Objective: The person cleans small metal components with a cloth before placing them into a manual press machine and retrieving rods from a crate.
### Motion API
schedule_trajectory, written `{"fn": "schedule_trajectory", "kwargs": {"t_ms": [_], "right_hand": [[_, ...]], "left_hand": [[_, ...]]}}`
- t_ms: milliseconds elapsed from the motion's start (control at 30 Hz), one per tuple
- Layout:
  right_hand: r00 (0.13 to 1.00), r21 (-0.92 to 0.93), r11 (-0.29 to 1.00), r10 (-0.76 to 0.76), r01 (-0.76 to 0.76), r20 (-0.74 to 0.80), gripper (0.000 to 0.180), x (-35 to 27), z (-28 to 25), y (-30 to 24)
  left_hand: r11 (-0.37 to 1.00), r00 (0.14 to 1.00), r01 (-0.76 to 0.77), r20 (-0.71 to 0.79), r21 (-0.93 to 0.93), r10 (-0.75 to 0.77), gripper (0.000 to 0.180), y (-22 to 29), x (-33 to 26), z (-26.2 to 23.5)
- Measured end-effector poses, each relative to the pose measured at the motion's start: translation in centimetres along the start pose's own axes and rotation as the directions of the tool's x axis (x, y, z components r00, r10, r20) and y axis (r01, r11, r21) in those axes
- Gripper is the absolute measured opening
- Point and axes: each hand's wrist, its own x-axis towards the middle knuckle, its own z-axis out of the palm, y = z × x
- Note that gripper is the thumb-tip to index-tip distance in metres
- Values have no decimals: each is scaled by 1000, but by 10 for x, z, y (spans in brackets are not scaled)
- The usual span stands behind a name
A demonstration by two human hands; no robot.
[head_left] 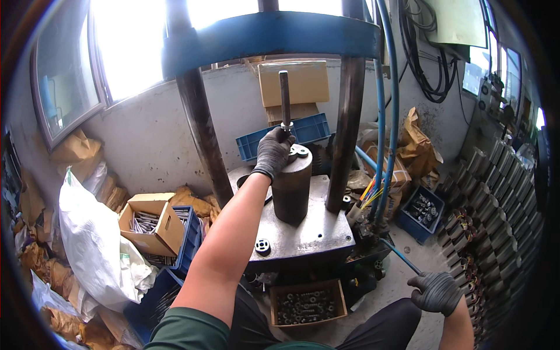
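Note:
My gloved left hand (273,154) reaches forward to the top of a dark metal cylinder (291,189). Its fingers close round the lower end of an upright steel shaft (284,96), just below a bright collar on it. Small round dark parts (298,151) sit on the cylinder's top beside those fingers. The cylinder stands on the metal plate (332,230) of a press with a blue crossbeam (274,38). At the lower right, my gloved right hand (440,293) is closed at the end of a slim blue lever (401,255).
Dark press columns (201,134) flank the cylinder. A round slotted part (262,246) lies on the plate. Below stands a box of small metal parts (309,300). Left are a carton of rods (154,224) and a white sack (96,245); right, a blue bin (420,213) and stacked metal cylinders (496,216).

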Motion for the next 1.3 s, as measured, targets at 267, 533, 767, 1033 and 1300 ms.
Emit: {"fn": "schedule_trajectory", "kwargs": {"t_ms": [267,533,767,1033,1300], "right_hand": [[982,10,996,87,-87,-165,16,-39,63,1],[965,78,977,208,-198,-157,26,-31,54,-13],[952,44,985,170,-164,-256,22,-35,67,-3],[952,23,985,172,-172,-254,22,-32,61,-8],[942,130,956,282,-262,-181,37,-28,45,-24]], "left_hand": [[999,1000,7,22,-44,-6,26,9,-3,-2],[999,997,34,64,-8,-33,30,9,-2,-6],[998,997,39,64,-54,-36,25,12,-2,-3],[999,997,26,68,-35,-24,21,13,-3,-3],[1000,998,-5,63,-7,5,28,6,-2,-5]]}}
